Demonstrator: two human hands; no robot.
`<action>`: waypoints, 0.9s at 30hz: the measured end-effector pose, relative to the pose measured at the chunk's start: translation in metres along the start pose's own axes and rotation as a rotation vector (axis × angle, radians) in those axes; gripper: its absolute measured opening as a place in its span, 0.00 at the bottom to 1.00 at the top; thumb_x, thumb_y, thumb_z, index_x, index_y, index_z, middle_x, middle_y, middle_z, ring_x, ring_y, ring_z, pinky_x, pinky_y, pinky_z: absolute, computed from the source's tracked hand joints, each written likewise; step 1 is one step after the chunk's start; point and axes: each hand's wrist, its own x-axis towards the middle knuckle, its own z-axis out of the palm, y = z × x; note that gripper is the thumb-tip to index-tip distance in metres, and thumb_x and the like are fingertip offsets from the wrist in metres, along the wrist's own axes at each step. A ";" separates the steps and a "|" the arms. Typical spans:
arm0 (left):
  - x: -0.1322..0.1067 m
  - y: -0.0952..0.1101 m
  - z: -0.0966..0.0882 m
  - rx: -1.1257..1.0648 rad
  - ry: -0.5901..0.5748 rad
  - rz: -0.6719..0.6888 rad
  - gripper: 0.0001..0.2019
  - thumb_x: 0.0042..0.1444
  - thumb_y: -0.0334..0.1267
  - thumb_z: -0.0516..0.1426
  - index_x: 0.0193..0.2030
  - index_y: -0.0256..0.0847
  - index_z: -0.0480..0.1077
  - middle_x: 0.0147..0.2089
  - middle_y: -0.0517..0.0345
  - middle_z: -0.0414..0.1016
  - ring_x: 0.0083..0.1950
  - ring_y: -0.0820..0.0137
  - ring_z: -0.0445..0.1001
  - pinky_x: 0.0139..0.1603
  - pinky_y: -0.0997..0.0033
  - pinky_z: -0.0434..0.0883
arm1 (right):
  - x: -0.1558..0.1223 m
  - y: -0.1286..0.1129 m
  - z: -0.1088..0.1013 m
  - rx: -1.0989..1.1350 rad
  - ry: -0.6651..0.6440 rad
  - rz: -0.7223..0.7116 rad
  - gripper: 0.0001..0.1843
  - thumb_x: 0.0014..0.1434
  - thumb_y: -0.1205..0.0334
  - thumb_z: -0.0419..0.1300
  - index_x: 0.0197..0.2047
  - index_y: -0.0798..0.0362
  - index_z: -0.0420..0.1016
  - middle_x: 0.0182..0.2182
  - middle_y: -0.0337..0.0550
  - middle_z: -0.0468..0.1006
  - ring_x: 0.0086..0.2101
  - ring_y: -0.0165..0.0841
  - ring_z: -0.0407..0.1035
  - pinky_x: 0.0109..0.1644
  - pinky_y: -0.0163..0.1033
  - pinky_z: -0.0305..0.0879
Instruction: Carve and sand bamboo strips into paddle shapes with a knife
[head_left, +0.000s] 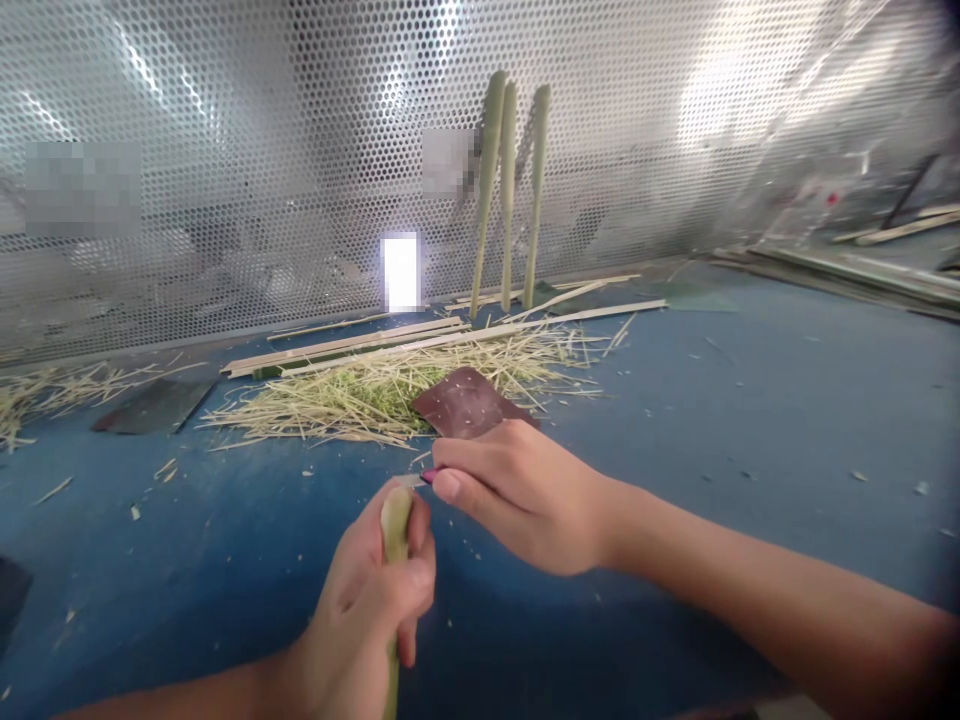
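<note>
My left hand (382,590) is wrapped round a pale green bamboo stick (396,525), whose rounded, wider end points up and away from me. The lower part of the stick runs out of the picture at the bottom. In my right hand (532,495) a small knife (411,480) with a purple handle is gripped, most of the handle hidden by the fingers. Its short blade lies at the top end of the stick, close to the left fingers. Just beyond my right hand is a dark brown square of sandpaper or leather-like sheet (472,400).
A heap of thin shavings (345,395) covers the middle of the blue table (712,430), with long bamboo strips (360,345) behind it. Several similar shaped sticks (489,190) lean against the perforated metal screen (247,190). A dark sheet (154,405) lies left; more strips (832,275) lie right.
</note>
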 end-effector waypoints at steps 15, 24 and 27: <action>0.001 0.003 0.008 -0.164 0.085 -0.044 0.22 0.56 0.60 0.55 0.31 0.41 0.61 0.17 0.69 0.57 0.16 0.80 0.52 0.15 0.83 0.54 | 0.000 0.000 -0.001 -0.009 -0.001 0.020 0.22 0.73 0.50 0.40 0.29 0.50 0.57 0.21 0.32 0.58 0.21 0.27 0.51 0.28 0.37 0.44; -0.001 -0.002 0.008 -0.266 -0.006 -0.122 0.23 0.54 0.60 0.60 0.34 0.45 0.56 0.18 0.73 0.65 0.10 0.83 0.52 0.10 0.85 0.51 | 0.000 -0.004 -0.006 0.050 -0.124 -0.054 0.21 0.72 0.51 0.41 0.29 0.51 0.57 0.20 0.32 0.59 0.20 0.26 0.53 0.26 0.35 0.45; -0.002 -0.004 0.007 -0.234 0.026 -0.125 0.23 0.53 0.60 0.61 0.34 0.44 0.58 0.15 0.73 0.62 0.10 0.83 0.52 0.11 0.85 0.53 | 0.000 -0.006 -0.005 0.000 -0.106 -0.042 0.20 0.72 0.53 0.42 0.29 0.51 0.58 0.20 0.33 0.61 0.20 0.26 0.54 0.27 0.36 0.45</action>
